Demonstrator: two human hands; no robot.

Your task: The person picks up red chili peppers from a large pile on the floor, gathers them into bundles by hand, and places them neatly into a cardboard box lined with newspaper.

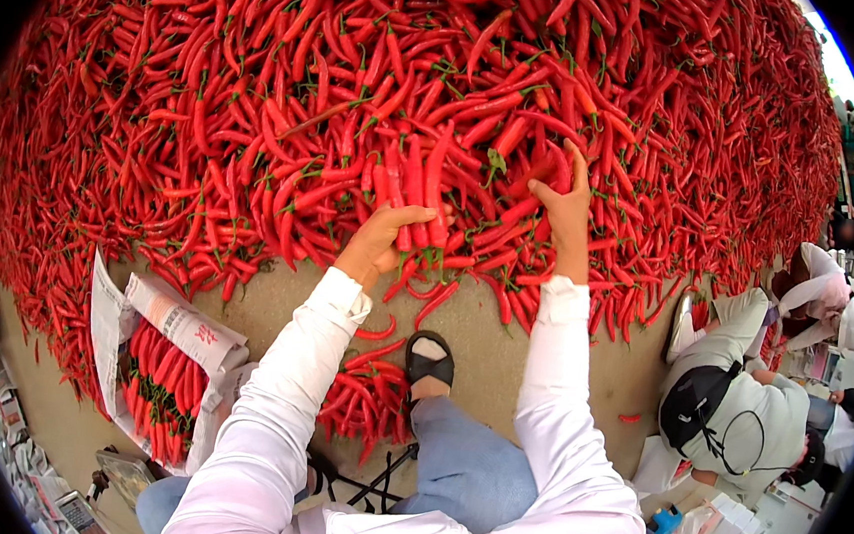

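Observation:
A huge heap of red chili peppers [259, 103] with green stems fills the upper view. My left hand [388, 237] grips a small bunch of long red chilies [416, 191], tips pointing away and stems toward me. To its right, my right hand [566, 203] reaches into the heap, thumb and fingers around a single red chili [559, 168]. Whether it grips that chili firmly is not plain. At the lower left stands a newspaper-lined container [221, 345], with chilies [166, 374] laid in rows inside.
A smaller pile of chilies [367, 402] lies on the concrete floor [480, 354] beside my sandalled foot [430, 358]. Black crossed legs of a stand or stool [380, 482] are below. Co-workers [731, 411] sit at the right near papers and boxes. A calculator [81, 517] lies at lower left.

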